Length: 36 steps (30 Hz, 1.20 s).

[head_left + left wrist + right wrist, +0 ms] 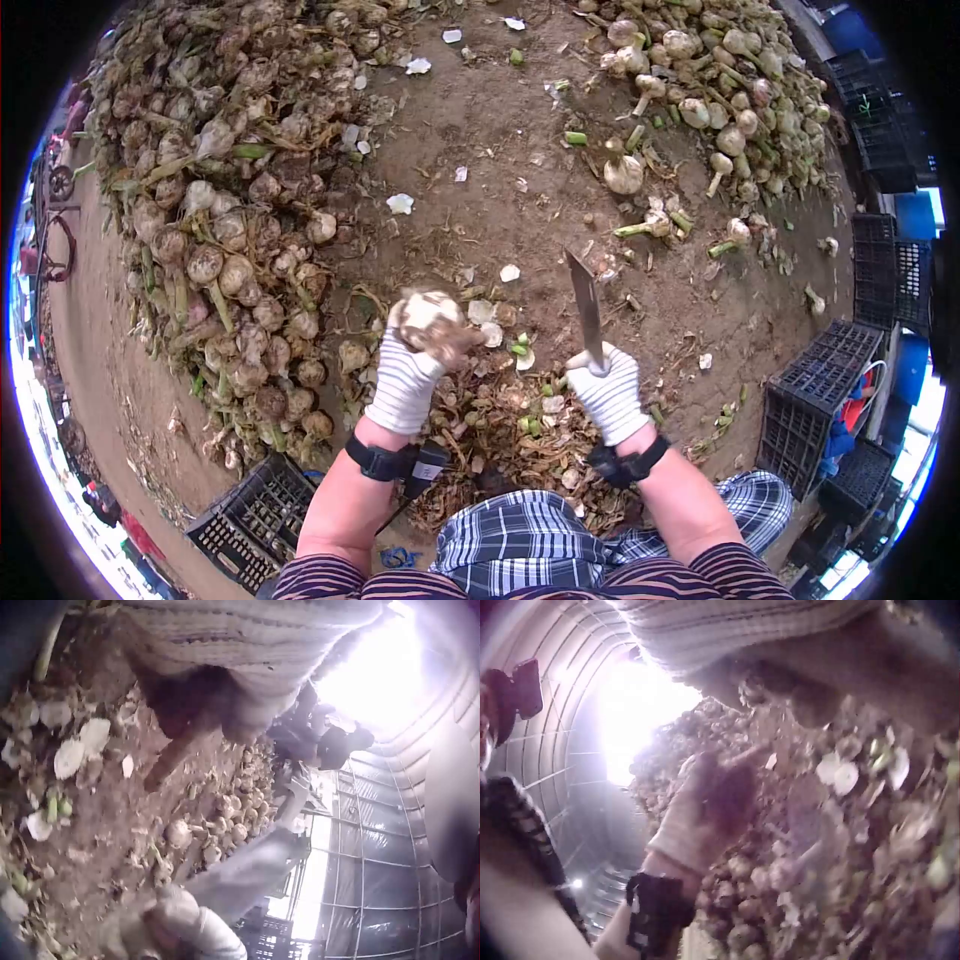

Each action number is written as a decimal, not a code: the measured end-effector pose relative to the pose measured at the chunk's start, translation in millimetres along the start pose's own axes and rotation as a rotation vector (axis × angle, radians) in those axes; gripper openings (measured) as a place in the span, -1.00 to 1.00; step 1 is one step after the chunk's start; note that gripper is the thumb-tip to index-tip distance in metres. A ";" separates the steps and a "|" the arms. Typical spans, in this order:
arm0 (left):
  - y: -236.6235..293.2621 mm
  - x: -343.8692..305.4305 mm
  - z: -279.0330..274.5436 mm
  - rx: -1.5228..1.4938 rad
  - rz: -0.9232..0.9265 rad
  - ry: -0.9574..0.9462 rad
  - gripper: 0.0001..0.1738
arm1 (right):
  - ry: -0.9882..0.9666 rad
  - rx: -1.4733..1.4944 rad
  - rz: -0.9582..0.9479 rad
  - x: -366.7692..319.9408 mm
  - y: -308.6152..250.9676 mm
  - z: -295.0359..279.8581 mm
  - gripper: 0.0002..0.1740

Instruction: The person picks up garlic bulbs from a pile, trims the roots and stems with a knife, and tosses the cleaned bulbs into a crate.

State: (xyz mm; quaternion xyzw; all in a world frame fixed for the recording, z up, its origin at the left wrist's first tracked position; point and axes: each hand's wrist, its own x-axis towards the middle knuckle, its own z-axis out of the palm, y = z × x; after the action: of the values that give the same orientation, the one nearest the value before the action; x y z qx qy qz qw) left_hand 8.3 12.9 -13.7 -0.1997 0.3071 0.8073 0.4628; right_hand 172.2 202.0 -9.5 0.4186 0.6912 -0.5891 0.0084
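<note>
In the head view my left hand (pixel 404 378), in a white striped glove, grips a garlic bulb (pixel 430 312) with dirty roots and a pale top, blurred here. To its right, my gloved right hand (pixel 610 392) holds a knife (pixel 586 305) by its handle, which the fingers hide. The long blade points up and away, apart from the bulb. The left wrist view shows the left glove (pixel 247 645) across the top and the knife blade (pixel 251 871) lower down. In the right wrist view the left hand (pixel 694 814) appears beyond the right glove (pixel 742 634).
Heaped garlic (pixel 230 270) fills the left side, and a second garlic pile (pixel 735 100) lies at the back right. Dry trimmings (pixel 490 430) cover the ground before my knees. Black crates stand at the right (pixel 825 370) and lower left (pixel 255 520).
</note>
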 end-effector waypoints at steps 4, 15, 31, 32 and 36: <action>-20.4 -1.8 18.4 0.320 0.303 0.383 -0.70 | -0.098 0.273 0.031 -17.9 -15.7 41.7 -0.89; -18.0 10.5 102.2 0.456 0.233 -0.126 -0.43 | -0.393 -0.505 -0.321 -49.2 138.1 83.1 -0.74; 146.9 70.4 19.5 2.892 0.058 0.403 -0.54 | -0.119 -0.061 0.153 1.9 32.9 6.1 -0.88; 134.9 67.3 2.3 2.770 0.357 0.427 -0.42 | -0.153 -0.108 0.091 4.6 27.8 1.6 -0.90; 53.2 40.3 -14.6 0.921 0.280 0.045 -0.47 | -0.134 -0.690 -0.205 10.7 -8.3 -9.7 -0.84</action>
State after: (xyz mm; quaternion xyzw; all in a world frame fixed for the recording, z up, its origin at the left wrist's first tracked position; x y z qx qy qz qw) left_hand -57.2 7.8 -32.2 0.0517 0.6666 0.6374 0.3831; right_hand 165.0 216.4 -5.2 0.2801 0.8855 -0.3452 0.1355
